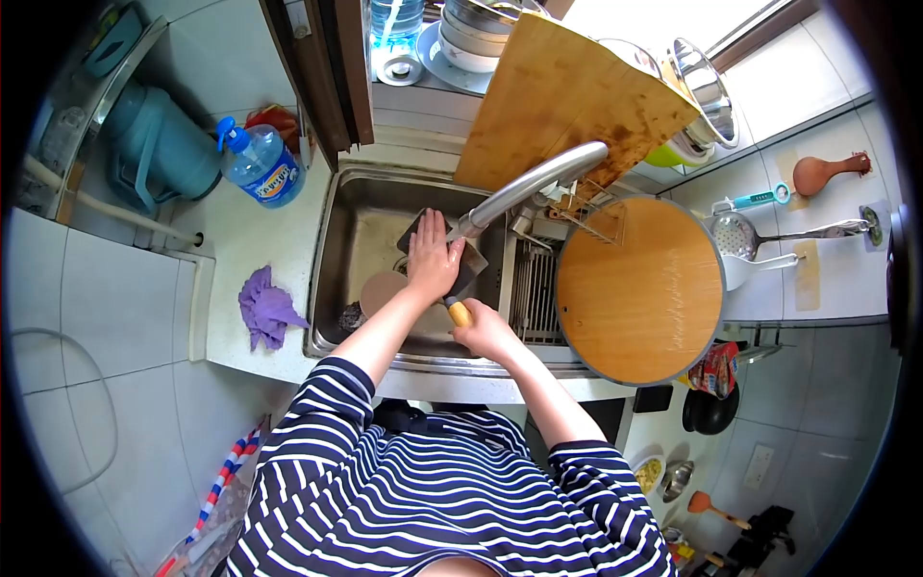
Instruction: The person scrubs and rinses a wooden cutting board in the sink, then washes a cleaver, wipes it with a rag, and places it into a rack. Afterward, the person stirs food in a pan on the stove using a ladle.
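A cleaver (469, 268) with a dark, broad blade and a light wooden handle is over the steel sink (332, 226). My right hand (484, 332) is wrapped round its handle. Flat on the blade lies my left hand (434, 258), fingers stretched out and pointing toward the back of the sink. The curved faucet (538, 183) reaches over from behind, right of the blade. Below my left wrist, a round pinkish-brown item (382, 290) sits in the sink beside a dark scrubber (353, 316).
Left of the sink are a purple cloth (268, 308), a blue soap bottle (262, 165) and a teal thermos (163, 144). A large cutting board (567, 96) leans behind the sink. A round board (639, 288) stands at the right, with utensils hanging beyond it.
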A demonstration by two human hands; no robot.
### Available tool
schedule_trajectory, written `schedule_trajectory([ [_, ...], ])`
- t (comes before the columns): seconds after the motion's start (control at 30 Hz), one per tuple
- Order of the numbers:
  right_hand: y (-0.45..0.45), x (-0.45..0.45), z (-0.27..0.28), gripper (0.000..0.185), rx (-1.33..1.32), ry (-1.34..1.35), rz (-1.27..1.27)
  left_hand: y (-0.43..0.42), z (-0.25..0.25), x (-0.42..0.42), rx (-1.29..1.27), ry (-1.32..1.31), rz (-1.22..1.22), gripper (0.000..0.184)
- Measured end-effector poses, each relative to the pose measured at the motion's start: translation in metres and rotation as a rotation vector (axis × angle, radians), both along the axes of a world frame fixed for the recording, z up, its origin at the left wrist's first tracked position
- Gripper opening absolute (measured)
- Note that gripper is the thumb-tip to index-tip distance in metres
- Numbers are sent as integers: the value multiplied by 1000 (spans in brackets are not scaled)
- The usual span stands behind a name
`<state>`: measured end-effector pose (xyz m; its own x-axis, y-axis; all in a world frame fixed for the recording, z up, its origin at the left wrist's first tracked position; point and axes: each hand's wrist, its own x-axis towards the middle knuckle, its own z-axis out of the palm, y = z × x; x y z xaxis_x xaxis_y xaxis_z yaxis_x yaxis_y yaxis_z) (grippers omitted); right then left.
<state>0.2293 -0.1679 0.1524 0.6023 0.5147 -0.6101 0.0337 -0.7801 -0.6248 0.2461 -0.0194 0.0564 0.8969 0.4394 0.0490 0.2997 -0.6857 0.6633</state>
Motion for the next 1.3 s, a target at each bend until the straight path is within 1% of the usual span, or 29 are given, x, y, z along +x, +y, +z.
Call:
schedule_trajectory([
  [0.03, 1, 0, 8, 51, -2, 5, 3, 8, -2, 3, 62, 1, 1, 68],
  [0.07, 2, 0, 16, 51, -4, 11, 6, 18, -4, 7, 63, 71, 42, 68],
  [0.1, 3, -1, 20, 51, -6, 19, 9, 29, -13, 12, -44, 52, 113, 65],
  [0.13, 2, 0, 19, 51, -2, -5, 33, 42, -13, 9, -52, 112, 149, 64],
  [0.17, 1, 1, 17, 51, 5, -30, 55, 57, -12, 7, -4, 185, 201, 61],
  [0.2, 0, 2, 16, 51, 12, -54, 75, 70, -14, 0, 8, 203, 289, 58],
  [0.23, 1, 6, 17, 50, 32, 32, 46, 83, -18, -8, 23, 222, 376, 55],
  [0.3, 10, 18, 21, 48, 80, 209, -14, 101, -31, -26, -180, 219, 482, 51],
  [0.33, 16, 20, 15, 45, 174, 268, -91, 101, -39, -33, -299, 141, 475, 49],
  [0.4, 26, 31, 5, 31, 230, 340, -82, 98, -51, -47, -534, -20, 459, 46],
  [0.43, 33, 36, 2, 25, 257, 382, -79, 86, -42, -51, -650, -137, 513, 47],
  [0.47, 39, 39, 0, 24, 271, 386, -81, 75, -34, -51, -742, -192, 519, 49],
  [0.5, 47, 42, 3, 31, 257, 353, -57, 68, -27, -50, -837, -248, 525, 51],
  [0.57, 61, 48, 2, 37, 265, 439, -101, 66, -6, -53, -1247, -85, 349, 51],
  [0.63, 69, 52, -5, 39, 330, 482, -98, 59, 14, -49, -1308, 2, 322, 37],
  [0.7, 74, 57, -11, 41, 351, 512, -106, 51, 27, -44, -1390, -109, 250, 26],
  [0.77, 78, 64, -14, 43, 330, 524, -129, 51, 20, -41, -1418, -94, 294, 22],
  [0.8, 78, 69, -9, 43, 243, 461, -92, 49, 18, -38, -1432, -87, 314, 21],
  [0.9, 73, 76, 4, 41, 92, -286, 159, 33, 12, -32, -1514, -81, 368, 25],
  [0.93, 71, 81, -5, 34, 33, -282, 86, 26, 15, -30, -1610, -98, 360, 26],
  [0.97, 64, 85, -7, 33, 111, -208, -3, 23, 11, -26, -1665, -92, 352, 25],
  [1.03, 53, 86, 12, 31, 264, -63, -181, 16, 5, -17, -1777, -79, 335, 24],
  [1.07, 43, 94, -17, 28, 385, 15, -297, 13, 1, -13, -1763, -63, 342, 24],
  [1.1, 33, 94, -11, 30, 413, 100, -380, 9, 4, -11, -1772, -68, 327, 24],
  [1.13, 23, 96, -13, 31, 453, 233, -519, 6, 8, -9, -1780, -73, 312, 24],
  [1.2, 1, 107, -31, 40, 560, 490, -791, 0, 14, -8, -1766, -70, 302, 25],
  [1.23, -6, 111, -32, 41, 603, 601, -931, -2, 16, -10, -1742, -62, 310, 25],
  [1.3, -21, 124, -38, 40, 720, 769, -1114, -1, 20, -17, -1711, -12, 319, 25],
])
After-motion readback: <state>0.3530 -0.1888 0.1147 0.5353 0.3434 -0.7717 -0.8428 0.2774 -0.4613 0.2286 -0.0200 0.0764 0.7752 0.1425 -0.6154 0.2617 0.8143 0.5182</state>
